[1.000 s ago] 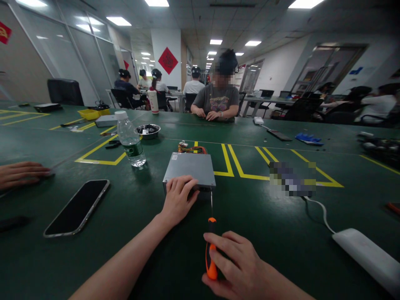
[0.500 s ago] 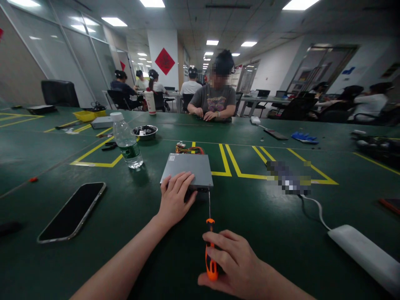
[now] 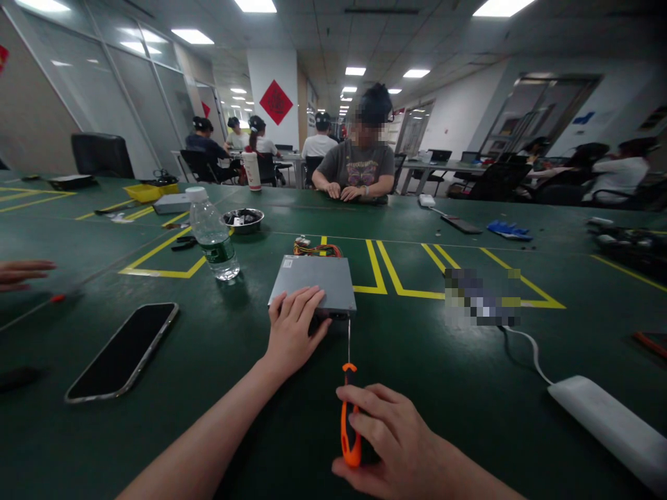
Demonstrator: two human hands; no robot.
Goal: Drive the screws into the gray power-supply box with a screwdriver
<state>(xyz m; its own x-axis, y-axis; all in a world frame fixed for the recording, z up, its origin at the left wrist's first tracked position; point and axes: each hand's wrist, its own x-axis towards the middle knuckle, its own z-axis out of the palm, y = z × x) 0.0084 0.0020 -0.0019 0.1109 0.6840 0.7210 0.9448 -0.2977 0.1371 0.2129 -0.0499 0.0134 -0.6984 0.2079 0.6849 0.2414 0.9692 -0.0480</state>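
Here's the metal box (image 3: 317, 276), lying flat on the green table (image 3: 271, 451) right ahead of the person, and both hands are busy with it. The left hand (image 3: 292, 330) holds the box at its near edge, fingers laid across the top, thumb down by the front face. Over on the right, the right hand (image 3: 393, 430) has a screwdriver (image 3: 350, 448), fingers wrapped round that orange and black handle just on the near side of the box. The thin shaft points straight away from the person, its tip up at the right end of the box's front; whether it sits in a screw is too small to tell.

Behind the box, a bundle of coloured wires (image 3: 326, 251) bunches up against the far edge. To the left of the box stands a clear bottle (image 3: 211, 232), upright with its white cap on, and beyond that, a metal bowl (image 3: 249, 228) with dark bits inside. Nearer than the box and well left, a phone (image 3: 125, 353) lies screen up, dark. Well right of the box comes a white power strip (image 3: 607, 413) with its cord. Straight across, beyond the box, a person in a grey shirt (image 3: 347, 170) sits, hands together at the table.
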